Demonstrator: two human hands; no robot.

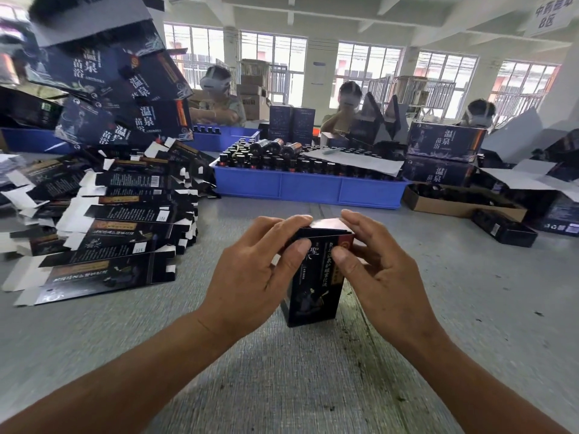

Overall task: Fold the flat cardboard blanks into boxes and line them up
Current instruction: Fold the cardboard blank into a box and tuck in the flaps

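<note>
- Far to the left of the left hand [250,270], a loose heap of flat cardboard blanks [103,220] lies fanned out on the grey table [282,371]; they are dark with white tabs and printed panels.
- The left hand grips the upper left side of the box [315,277], thumb on the front face, fingers curled over the top edge.
- The box stands upright on the table between both hands: tall, narrow, dark, with pale lettering and a figure printed on the front. Its pale top flap stands half raised.
- The right hand [379,274] grips the upper right side, thumb on the front, fingers curled over the flap.
- Beyond the hands sits a blue tray [310,187] full of dark bottles.
- Further back, people with headsets work before large windows.
</note>
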